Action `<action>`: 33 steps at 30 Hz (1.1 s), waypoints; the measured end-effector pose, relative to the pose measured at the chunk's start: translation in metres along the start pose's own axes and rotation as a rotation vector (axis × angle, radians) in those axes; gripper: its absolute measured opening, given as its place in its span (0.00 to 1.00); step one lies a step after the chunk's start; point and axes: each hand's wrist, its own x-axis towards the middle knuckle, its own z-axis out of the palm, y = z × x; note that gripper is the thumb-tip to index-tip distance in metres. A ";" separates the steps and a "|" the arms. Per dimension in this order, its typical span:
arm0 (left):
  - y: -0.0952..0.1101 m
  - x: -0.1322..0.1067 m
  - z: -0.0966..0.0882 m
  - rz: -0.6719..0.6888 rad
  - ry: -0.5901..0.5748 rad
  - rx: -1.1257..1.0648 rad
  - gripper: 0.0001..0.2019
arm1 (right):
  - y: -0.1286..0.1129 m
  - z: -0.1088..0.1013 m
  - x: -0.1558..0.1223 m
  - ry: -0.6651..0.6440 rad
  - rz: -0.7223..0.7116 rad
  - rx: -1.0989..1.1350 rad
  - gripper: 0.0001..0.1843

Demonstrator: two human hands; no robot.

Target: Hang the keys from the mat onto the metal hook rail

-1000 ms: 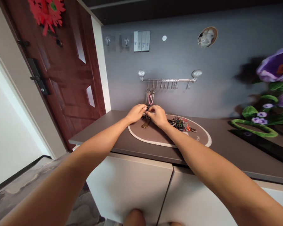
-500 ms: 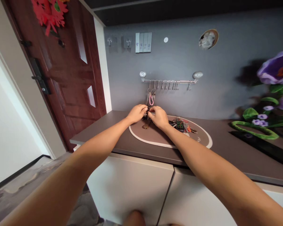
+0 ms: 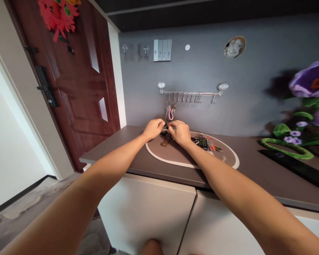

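Dark held piece (image 3: pixel 166 125), white-rimmed brown mat (image 3: pixel 175 155)

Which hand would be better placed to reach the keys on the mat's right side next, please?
The right hand, probably: it is nearer those keys than the left hand, though both hands appear to pinch a small dark item.

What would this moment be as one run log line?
left hand: grip on small dark item | right hand: grip on same item | on brown mat: mixed pile | wall: hook rail
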 end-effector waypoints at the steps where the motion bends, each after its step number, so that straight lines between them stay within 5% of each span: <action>1: 0.000 0.000 0.000 -0.015 0.004 -0.001 0.14 | 0.001 0.000 0.000 0.006 -0.003 0.007 0.12; 16: 0.003 -0.003 0.004 -0.082 -0.106 -0.208 0.15 | 0.009 0.005 0.004 0.053 0.084 0.320 0.11; 33: -0.002 -0.002 0.010 -0.009 -0.114 -0.022 0.15 | 0.006 -0.006 0.000 0.086 0.078 0.296 0.11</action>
